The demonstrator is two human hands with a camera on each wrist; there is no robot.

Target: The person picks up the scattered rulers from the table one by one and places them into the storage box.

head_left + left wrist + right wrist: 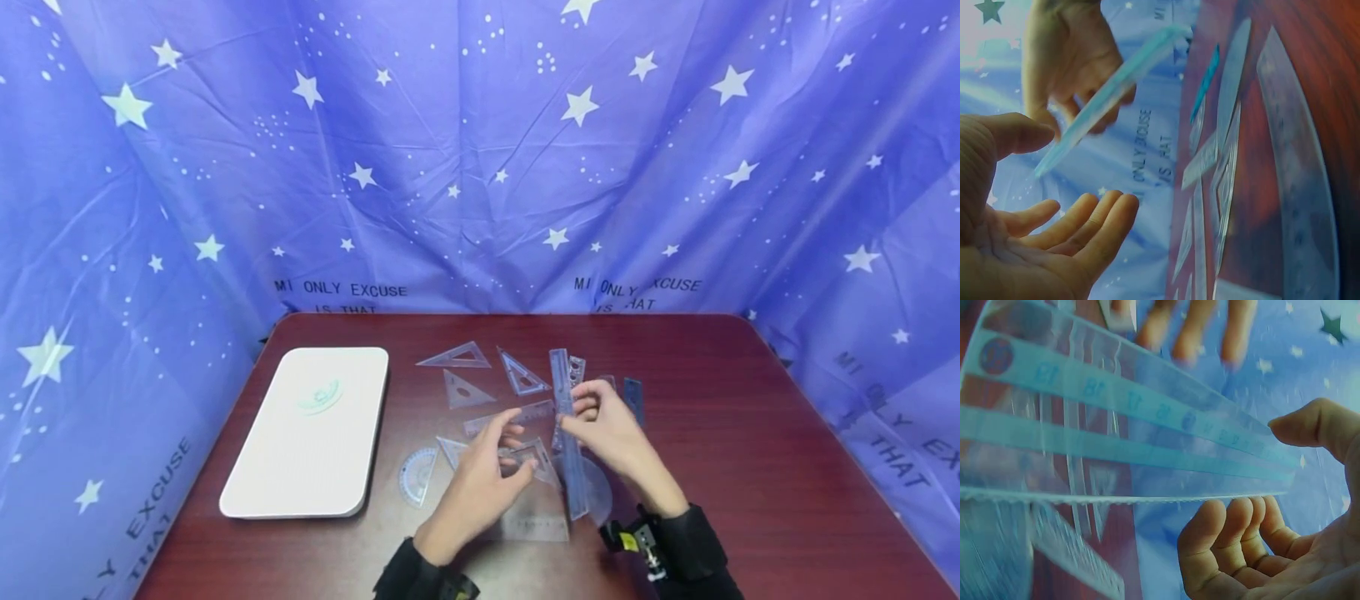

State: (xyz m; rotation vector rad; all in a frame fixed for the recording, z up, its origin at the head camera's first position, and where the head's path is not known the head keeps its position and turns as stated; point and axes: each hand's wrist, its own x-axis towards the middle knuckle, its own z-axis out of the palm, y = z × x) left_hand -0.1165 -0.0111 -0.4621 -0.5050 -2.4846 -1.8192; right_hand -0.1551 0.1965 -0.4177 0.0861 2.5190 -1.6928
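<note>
A long clear ruler (576,479) with a blue band is raised above the table, pinched across its width by my right hand (613,429). In the right wrist view, the thumb is at one edge of the ruler (1110,406) and the fingertips are at the other. My left hand (480,483) hovers left of the ruler, thumb and fingers spread apart, holding nothing. Below it lie a clear set square (546,468) and a wide transparent piece (534,527) with markings, both partly hidden by the hand. A round clear piece (598,492) lies beneath the ruler's near end.
A white rectangular tray or lid (300,458) stands at the left of the dark red table (750,467). Loose around the hands are a protractor (417,475), set squares (461,357), a short ruler (532,414) and a small dark-blue strip (633,398). A starry curtain (465,167) hangs behind.
</note>
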